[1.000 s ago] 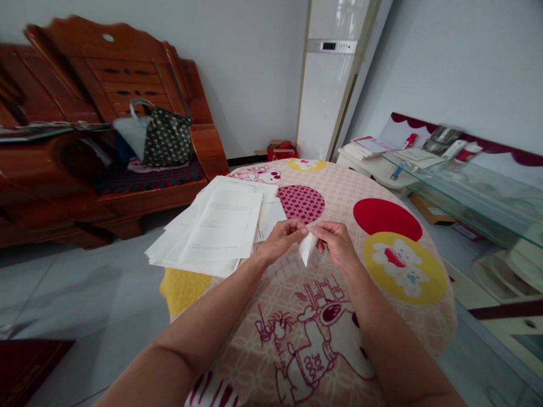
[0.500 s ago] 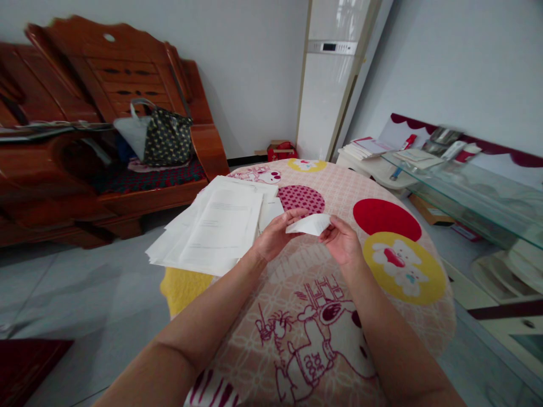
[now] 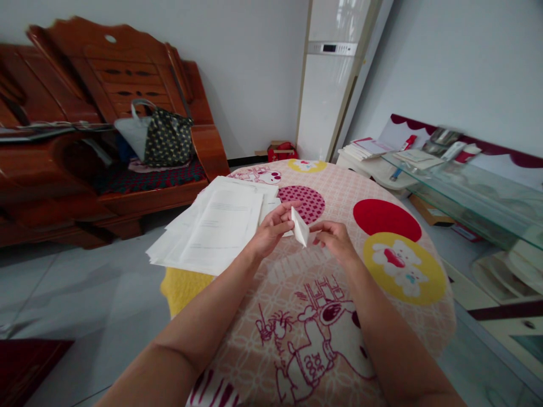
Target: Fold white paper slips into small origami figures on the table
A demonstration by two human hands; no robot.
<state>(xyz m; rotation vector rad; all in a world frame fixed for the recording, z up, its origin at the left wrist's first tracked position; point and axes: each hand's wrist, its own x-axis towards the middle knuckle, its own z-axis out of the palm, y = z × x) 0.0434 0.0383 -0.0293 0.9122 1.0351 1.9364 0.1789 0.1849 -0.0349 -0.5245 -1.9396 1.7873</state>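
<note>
A small folded piece of white paper (image 3: pixel 300 228) is pinched between the thumb and fingers of my left hand (image 3: pixel 274 229). It stands tilted, with one pointed corner downward. My right hand (image 3: pixel 336 238) is just to the right of it, fingers bent and index finger reaching to the paper's edge. Whether that fingertip touches the paper I cannot tell. Both hands are above a round table with a patterned cloth (image 3: pixel 241 328). To the left of my left hand lies a loose stack of printed white sheets (image 3: pixel 224 220), overhanging the table's left edge.
A carved wooden bench (image 3: pixel 127 73) with a dark patterned bag (image 3: pixel 167 137) on its seat stands at the left. On the right is a glass-topped cabinet (image 3: pixel 479 195) bearing papers and small items. A tall white air conditioner (image 3: pixel 324 96) stands at the back.
The folded paper has turned from lying wide between both hands to standing upright in my left hand. My right hand has shifted its fingers off its former grip on the paper's right end.
</note>
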